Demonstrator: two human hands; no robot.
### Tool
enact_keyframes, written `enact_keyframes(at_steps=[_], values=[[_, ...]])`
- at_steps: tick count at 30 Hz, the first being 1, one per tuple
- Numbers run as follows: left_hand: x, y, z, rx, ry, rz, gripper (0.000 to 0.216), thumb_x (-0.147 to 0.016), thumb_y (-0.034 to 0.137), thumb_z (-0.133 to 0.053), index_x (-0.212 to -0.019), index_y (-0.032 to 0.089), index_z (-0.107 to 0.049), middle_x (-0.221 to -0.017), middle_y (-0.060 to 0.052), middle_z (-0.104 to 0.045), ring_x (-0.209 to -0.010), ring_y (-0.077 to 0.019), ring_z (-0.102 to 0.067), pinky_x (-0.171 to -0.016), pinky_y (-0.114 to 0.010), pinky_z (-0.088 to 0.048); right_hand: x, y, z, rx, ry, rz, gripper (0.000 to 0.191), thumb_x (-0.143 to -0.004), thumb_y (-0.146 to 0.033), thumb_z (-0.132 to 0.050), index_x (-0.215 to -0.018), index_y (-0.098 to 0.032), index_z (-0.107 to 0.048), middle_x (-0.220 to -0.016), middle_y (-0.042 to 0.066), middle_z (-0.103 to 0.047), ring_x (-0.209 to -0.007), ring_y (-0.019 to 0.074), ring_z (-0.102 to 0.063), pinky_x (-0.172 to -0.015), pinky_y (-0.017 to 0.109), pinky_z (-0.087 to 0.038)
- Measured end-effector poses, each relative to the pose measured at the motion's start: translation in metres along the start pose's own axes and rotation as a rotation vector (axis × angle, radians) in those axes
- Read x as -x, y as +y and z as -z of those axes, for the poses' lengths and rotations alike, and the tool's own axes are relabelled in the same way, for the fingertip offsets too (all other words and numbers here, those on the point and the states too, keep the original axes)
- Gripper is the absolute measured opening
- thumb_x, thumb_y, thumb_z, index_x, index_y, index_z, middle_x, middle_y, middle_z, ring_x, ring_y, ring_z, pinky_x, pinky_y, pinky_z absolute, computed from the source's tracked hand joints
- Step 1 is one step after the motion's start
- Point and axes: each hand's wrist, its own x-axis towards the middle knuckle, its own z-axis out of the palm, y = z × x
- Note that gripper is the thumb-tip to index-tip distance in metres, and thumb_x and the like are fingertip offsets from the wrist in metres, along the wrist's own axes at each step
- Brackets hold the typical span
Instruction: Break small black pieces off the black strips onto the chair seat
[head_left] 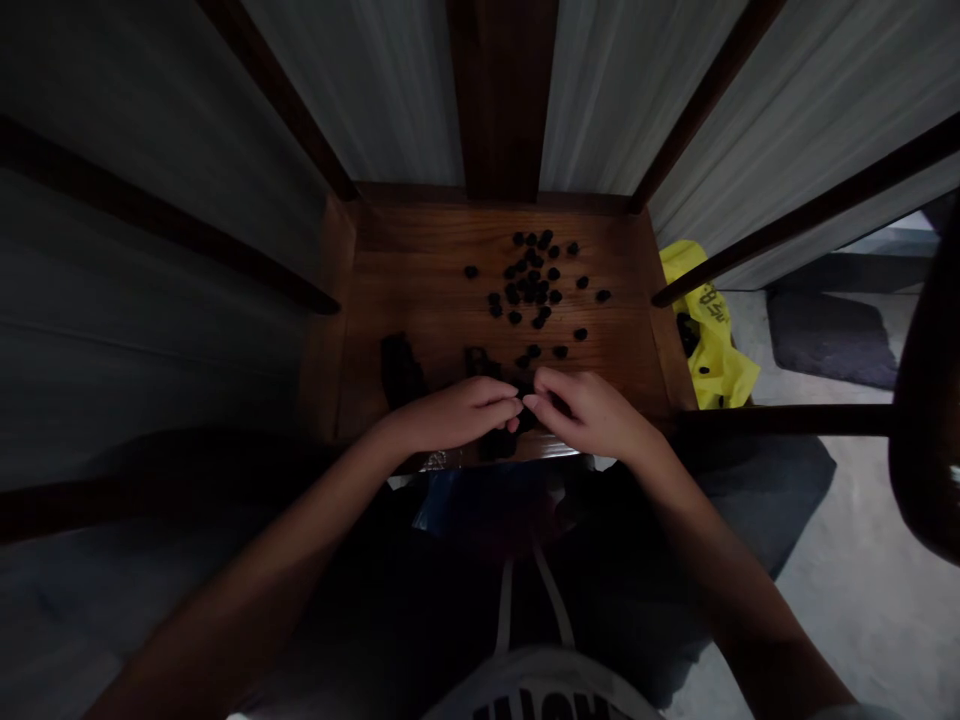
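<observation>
My left hand (457, 412) and my right hand (589, 410) meet fingertip to fingertip over the near edge of a wooden chair seat (420, 290). Both hands are curled into a pinch around a small dark object I cannot make out. Several small black pieces (534, 285) lie scattered on the seat beyond the hands. Two larger black parts (401, 368) lie on the seat left of my hands, one partly hidden by my left hand.
Dark wooden chair rails (501, 95) rise behind the seat against a pale curtain. A yellow plastic bag (709, 330) lies on the floor right of the seat. A dark mat (829, 335) sits farther right.
</observation>
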Motion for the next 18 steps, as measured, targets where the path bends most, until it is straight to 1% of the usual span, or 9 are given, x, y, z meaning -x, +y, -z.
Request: enact_keyframes(at_steps=[3, 6, 8, 10, 14, 16, 18], values=[[-0.003, -0.004, -0.003, -0.009, 0.089, 0.014, 0.03, -0.087, 0.026, -0.04, -0.065, 0.017, -0.058, -0.062, 0.002, -0.058, -0.062, -0.0124, -0.053, -0.059, -0.024, -0.038, 0.0, 0.0, -0.002, 0.056, -0.028, -0.017, 0.026, -0.095, -0.037, -0.045, -0.076, -0.019, -0.046, -0.063, -0.002, -0.051, -0.053, 0.009, -0.042, -0.054, 0.025, -0.022], [-0.006, -0.006, -0.006, -0.059, 0.158, 0.006, 0.028, -0.084, 0.022, -0.04, -0.058, 0.017, -0.049, -0.054, 0.003, -0.049, -0.055, -0.0113, -0.047, -0.055, -0.025, -0.033, -0.003, 0.002, -0.008, 0.141, -0.032, -0.051, 0.022, -0.094, -0.034, -0.043, -0.078, -0.019, -0.047, -0.063, -0.001, -0.051, -0.052, 0.0096, -0.039, -0.054, 0.027, -0.019], [-0.007, -0.006, -0.009, -0.081, 0.171, -0.005, 0.029, -0.084, 0.023, -0.04, -0.056, 0.017, -0.045, -0.052, 0.003, -0.046, -0.054, -0.0109, -0.044, -0.053, -0.025, -0.03, -0.005, 0.003, -0.014, 0.165, -0.037, -0.069, 0.019, -0.093, -0.03, -0.042, -0.079, -0.018, -0.048, -0.063, 0.0, -0.052, -0.053, 0.0102, -0.038, -0.054, 0.028, -0.019], [-0.007, -0.006, -0.012, -0.099, 0.177, -0.015, 0.03, -0.084, 0.024, -0.041, -0.055, 0.017, -0.044, -0.052, 0.003, -0.047, -0.053, -0.0107, -0.043, -0.052, -0.025, -0.029, -0.006, 0.004, -0.018, 0.153, -0.046, -0.096, 0.017, -0.091, -0.027, -0.042, -0.077, -0.018, -0.047, -0.064, 0.0, -0.052, -0.054, 0.0103, -0.039, -0.054, 0.028, -0.019], [-0.007, -0.006, -0.018, -0.133, 0.158, -0.046, 0.032, -0.084, 0.026, -0.044, -0.054, 0.016, -0.042, -0.052, 0.003, -0.05, -0.052, -0.0097, -0.042, -0.051, -0.025, -0.025, -0.007, 0.008, -0.019, 0.057, -0.112, -0.127, 0.019, -0.087, -0.026, -0.048, -0.07, -0.018, -0.045, -0.063, -0.001, -0.052, -0.055, 0.0092, -0.043, -0.055, 0.026, -0.022], [-0.008, -0.008, -0.02, -0.145, 0.146, -0.065, 0.032, -0.084, 0.025, -0.044, -0.053, 0.016, -0.042, -0.051, 0.003, -0.048, -0.051, -0.009, -0.041, -0.051, -0.025, -0.025, -0.007, 0.01, -0.017, -0.001, -0.15, -0.118, 0.02, -0.086, -0.025, -0.049, -0.068, -0.018, -0.045, -0.062, -0.002, -0.052, -0.056, 0.0084, -0.043, -0.055, 0.025, -0.023], [-0.009, -0.01, -0.022, -0.15, 0.158, -0.083, 0.031, -0.083, 0.024, -0.044, -0.053, 0.016, -0.041, -0.05, 0.004, -0.046, -0.051, -0.0084, -0.039, -0.052, -0.025, -0.024, -0.007, 0.012, -0.016, -0.048, -0.156, -0.117, 0.02, -0.086, -0.026, -0.049, -0.068, -0.018, -0.045, -0.061, -0.003, -0.05, -0.055, 0.0078, -0.043, -0.055, 0.024, -0.024]])
